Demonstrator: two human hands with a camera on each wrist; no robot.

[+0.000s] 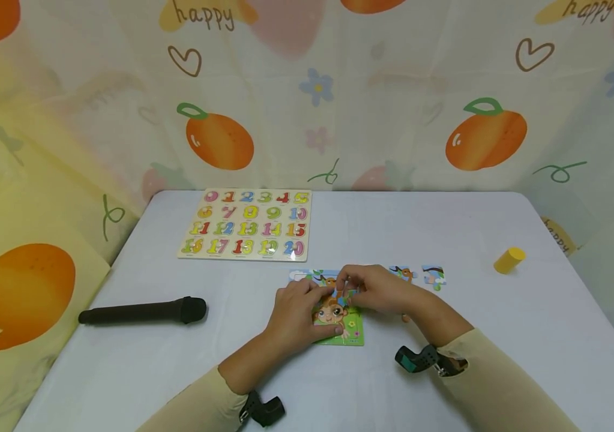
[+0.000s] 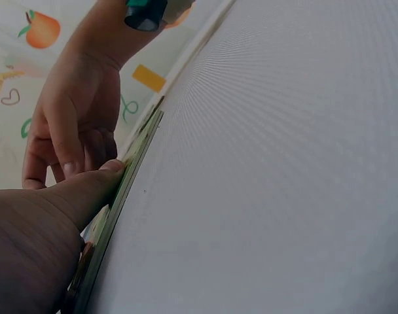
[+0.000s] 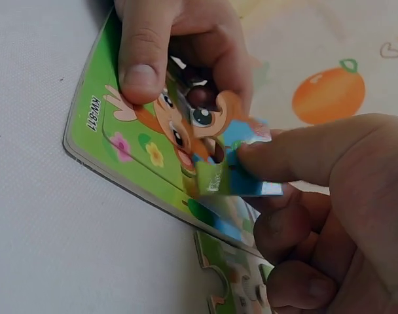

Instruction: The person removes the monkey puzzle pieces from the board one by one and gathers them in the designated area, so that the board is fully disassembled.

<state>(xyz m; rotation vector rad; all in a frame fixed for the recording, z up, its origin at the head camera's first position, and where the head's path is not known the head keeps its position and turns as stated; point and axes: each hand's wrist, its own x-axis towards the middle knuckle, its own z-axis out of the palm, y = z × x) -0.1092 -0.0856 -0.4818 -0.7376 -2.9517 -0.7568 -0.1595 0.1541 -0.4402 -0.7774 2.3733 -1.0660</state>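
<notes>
A jigsaw puzzle board (image 1: 353, 333) with a green border and a cartoon monkey lies in the middle of the table. My left hand (image 1: 297, 315) rests across its left side, the thumb straight along the lower part. In the right wrist view that thumb (image 3: 141, 82) presses on the green border. My right hand (image 1: 377, 289) is over the board's upper right and pinches a blue and green puzzle piece (image 3: 254, 134) between thumb and fingers, tilted above the picture. The hands hide much of the board.
Loose puzzle pieces (image 1: 434, 275) lie right of the board, one partly under the right forearm. A number board (image 1: 252, 225) stands out behind at the left. A black microphone (image 1: 141, 311) lies on the left, a yellow cylinder (image 1: 509, 260) at the far right.
</notes>
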